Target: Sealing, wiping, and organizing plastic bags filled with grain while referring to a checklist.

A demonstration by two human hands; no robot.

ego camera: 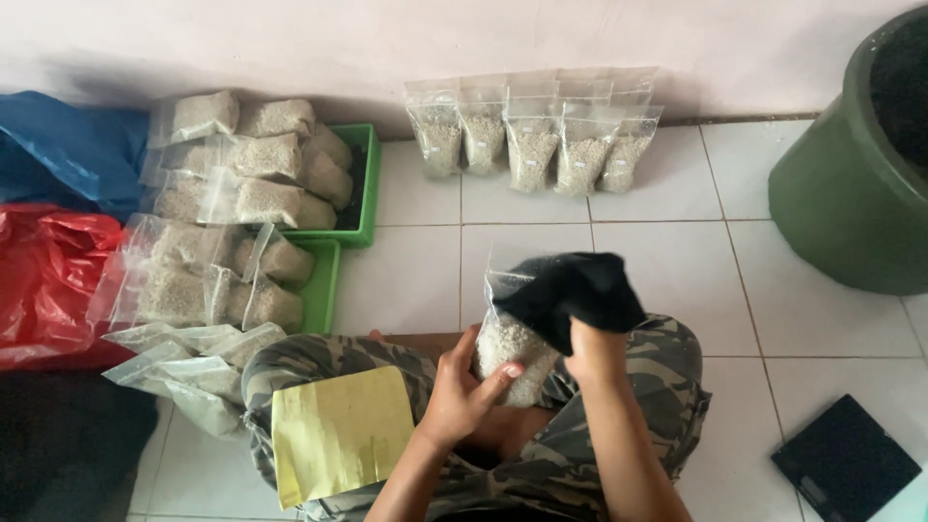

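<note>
My left hand (464, 387) grips a clear plastic bag of pale grain (510, 350) from the left side, holding it upright over my lap. My right hand (594, 353) clutches a black cloth (570, 288) and presses it against the bag's upper part, covering its top. A yellow-gold foil pouch (340, 432) lies flat on my left knee, on camouflage trousers (619, 425).
Several filled grain bags (534, 143) lean against the wall ahead. More filled bags (232, 203) are piled on green trays (365, 184) at left, beside red plastic (43, 280) and blue plastic (68, 140). A green tub (851, 193) stands at right; a black flat scale (846, 459) lies bottom right.
</note>
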